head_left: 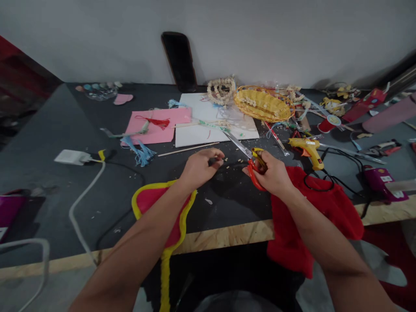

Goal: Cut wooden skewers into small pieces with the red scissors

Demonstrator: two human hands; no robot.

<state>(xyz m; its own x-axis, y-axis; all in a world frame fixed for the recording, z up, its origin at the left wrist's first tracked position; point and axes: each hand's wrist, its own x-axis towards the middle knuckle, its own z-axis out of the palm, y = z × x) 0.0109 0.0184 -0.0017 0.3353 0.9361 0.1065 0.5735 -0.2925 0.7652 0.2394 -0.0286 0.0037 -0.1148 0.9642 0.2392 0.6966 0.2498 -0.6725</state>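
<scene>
My right hand (pixel 271 171) grips a pair of scissors (pixel 242 146) with one red and one yellow handle, the blades pointing away and to the left over the tabletop. To its left, my left hand (pixel 201 167) has its fingers curled in a pinch; a small dark bit shows at the fingertips, too small to name. Tiny pale scraps lie on the dark table between the hands. Beyond them is a white board (pixel 191 138) with a thin wooden stick (pixel 188 149) in front. Under my left forearm lies a pink piece with a yellow fuzzy border (pixel 186 212).
A yellow wicker basket (pixel 269 108) and a phone (pixel 180 60) stand by the wall. Pink paper (pixel 177 116) bears red and blue tassels. To the right lie a yellow glue gun (pixel 308 151), red thread (pixel 326 125) and red cloth (pixel 328 210). A white charger (pixel 72 157) trails its cable left.
</scene>
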